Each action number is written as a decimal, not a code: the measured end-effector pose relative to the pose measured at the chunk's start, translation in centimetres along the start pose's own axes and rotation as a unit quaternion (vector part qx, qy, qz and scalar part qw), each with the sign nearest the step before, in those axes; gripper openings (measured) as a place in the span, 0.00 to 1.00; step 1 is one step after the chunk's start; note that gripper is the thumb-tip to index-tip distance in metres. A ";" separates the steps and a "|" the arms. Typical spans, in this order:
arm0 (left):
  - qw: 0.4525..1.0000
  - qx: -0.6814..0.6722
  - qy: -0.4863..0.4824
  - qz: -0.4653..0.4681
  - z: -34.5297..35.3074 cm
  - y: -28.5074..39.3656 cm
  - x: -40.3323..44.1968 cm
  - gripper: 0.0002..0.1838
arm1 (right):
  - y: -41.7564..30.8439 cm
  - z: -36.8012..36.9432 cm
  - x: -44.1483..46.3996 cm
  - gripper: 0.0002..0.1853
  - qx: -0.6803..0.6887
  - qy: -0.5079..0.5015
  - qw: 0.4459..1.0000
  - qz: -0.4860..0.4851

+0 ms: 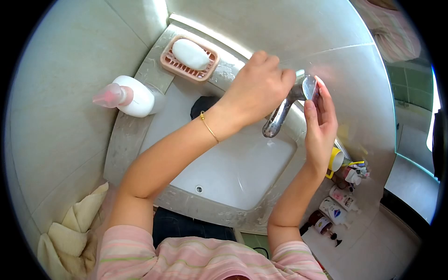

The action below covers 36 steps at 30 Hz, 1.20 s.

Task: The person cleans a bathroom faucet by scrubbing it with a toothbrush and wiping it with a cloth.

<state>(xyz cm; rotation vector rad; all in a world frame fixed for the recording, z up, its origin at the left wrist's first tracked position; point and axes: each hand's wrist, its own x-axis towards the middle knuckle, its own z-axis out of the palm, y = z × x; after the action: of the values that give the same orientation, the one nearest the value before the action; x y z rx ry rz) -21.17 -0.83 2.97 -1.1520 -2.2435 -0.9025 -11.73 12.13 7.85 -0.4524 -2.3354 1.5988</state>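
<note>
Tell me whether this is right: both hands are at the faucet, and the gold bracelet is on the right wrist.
Wrong on the wrist: the head view shows the gold bracelet on the left one. The left hand and right hand are indeed at the faucet.

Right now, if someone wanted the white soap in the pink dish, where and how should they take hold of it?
I'd pinch the soap by its two long sides, reaching down from above. It's a rounded oval lying in the slatted pink dish, whose rim runs around it, so the uncovered top looks the easiest way in.
</note>
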 end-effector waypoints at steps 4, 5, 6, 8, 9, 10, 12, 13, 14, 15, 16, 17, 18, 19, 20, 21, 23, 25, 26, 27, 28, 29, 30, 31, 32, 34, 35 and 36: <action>0.999 -0.006 0.033 0.037 -0.5 0.6 2.1 0.04 | 0.6 0.0 -0.3 0.23 0.033 -0.017 0.999 0.013; 0.999 0.010 0.023 0.047 -0.5 0.7 2.4 0.05 | 0.6 0.1 -0.3 0.24 0.038 -0.020 0.999 0.014; 0.999 0.011 0.022 0.047 -0.7 0.8 2.1 0.05 | 0.3 0.3 -0.5 0.24 0.043 -0.030 0.999 0.011; 1.000 -0.001 0.005 0.008 -1.0 0.7 0.9 0.05 | 0.3 0.7 -0.6 0.24 0.061 -0.027 0.998 0.000; 1.000 0.002 0.002 0.010 -1.1 0.8 0.4 0.05 | 0.4 1.1 -0.8 0.24 0.077 -0.022 0.997 -0.010; 1.000 0.003 -0.008 -0.018 -1.0 1.0 -0.1 0.04 | 0.5 1.6 -0.9 0.25 0.080 -0.017 0.996 -0.021; 0.999 -0.004 -0.022 -0.045 -0.7 1.4 -0.6 0.04 | 0.2 3.6 -1.8 0.27 0.100 0.054 0.993 0.012; 0.998 -0.002 -0.028 -0.062 -0.7 1.7 -0.5 0.04 | 0.8 5.4 -2.0 0.30 0.085 0.118 0.989 0.007; 0.996 0.001 -0.035 -0.078 -0.8 1.9 -0.5 0.04 | 0.5 6.6 -2.3 0.32 0.015 0.138 0.990 -0.026; 0.997 0.001 -0.035 -0.074 -1.1 2.1 -0.6 0.04 | 0.3 7.3 -2.4 0.34 -0.052 0.155 0.985 -0.059; 0.993 -0.018 -0.039 -0.107 -1.7 2.4 -0.9 0.03 | 0.1 7.3 -2.9 0.34 -0.048 0.158 0.984 -0.060; 0.989 -0.037 -0.045 -0.139 -2.2 2.5 -1.2 0.05 | -0.1 7.1 -3.9 0.34 -0.063 0.119 0.989 -0.062; 0.989 -0.026 -0.047 -0.135 -2.1 2.2 -2.0 0.08 | -0.4 6.8 -5.0 0.35 -0.079 0.081 0.992 -0.063; 0.990 -0.027 -0.050 -0.130 -2.8 2.3 -2.1 0.08 | -0.5 6.3 -6.2 0.35 -0.076 0.085 0.992 -0.061; 0.983 -0.063 -0.036 -0.166 -3.8 2.6 -2.2 0.08 | -0.6 5.6 -7.4 0.35 -0.018 0.035 0.999 -0.026; 0.974 -0.099 -0.022 -0.203 -4.7 3.2 -2.1 0.09 | 0.0 5.6 -8.0 0.33 0.022 0.040 0.998 -0.053; 0.966 -0.113 -0.035 -0.230 -6.1 5.0 -2.0 0.06 | 0.9 4.5 -8.6 0.31 0.063 0.048 0.994 -0.078; 0.936 -0.210 -0.028 -0.280 -7.4 7.1 -1.6 0.05 | 1.2 2.0 -8.5 0.26 0.034 0.076 0.994 -0.067; 0.921 -0.248 -0.010 -0.300 -7.5 8.2 -1.6 0.04 | 0.4 1.5 -8.8 0.21 0.125 0.084 0.988 -0.037; 0.922 -0.250 -0.016 -0.294 -7.3 9.3 -1.8 0.04 | 0.0 1.2 -9.3 0.21 0.127 0.092 0.987 -0.035; 0.903 -0.294 0.000 -0.313 -6.8 10.2 -2.1 0.04 | -0.2 1.0 -9.8 0.20 0.212 0.037 0.976 -0.011; 0.881 -0.337 0.017 -0.332 -6.3 10.8 -2.3 0.04 | -0.4 0.9 -10.1 0.20 0.296 -0.019 0.955 0.013; 0.882 -0.326 0.015 -0.340 -5.9 11.3 -2.4 0.04 | 0.0 1.6 -10.5 0.18 0.229 0.034 0.973 0.015; 0.884 -0.326 0.011 -0.336 -5.7 11.5 -2.6 0.04 | 0.3 1.3 -10.6 0.18 0.232 0.038 0.972 0.014; 0.889 -0.315 -0.012 -0.330 -5.6 11.6 -2.7 0.06 | 0.7 1.0 -10.6 0.17 0.251 0.015 0.966 0.052; 0.896 -0.304 -0.039 -0.322 -5.0 11.4 -2.8 0.07 | 2.3 0.5 -10.5 0.15 0.234 -0.004 0.967 0.099; 0.957 -0.162 0.034 -0.239 -4.4 10.9 -2.5 0.10 | 3.1 0.1 -10.0 0.15 0.237 -0.001 0.966 0.101; 0.983 -0.015 0.106 -0.146 -3.7 10.3 -2.3 0.12 | 3.9 -0.4 -9.2 0.14 0.158 0.024 0.984 0.076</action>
<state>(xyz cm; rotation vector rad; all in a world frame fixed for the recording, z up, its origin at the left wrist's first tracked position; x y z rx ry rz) -10.94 -0.32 7.52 -0.7090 -2.2600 -1.1186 -2.77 10.14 3.87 -0.5970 -2.0029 1.9620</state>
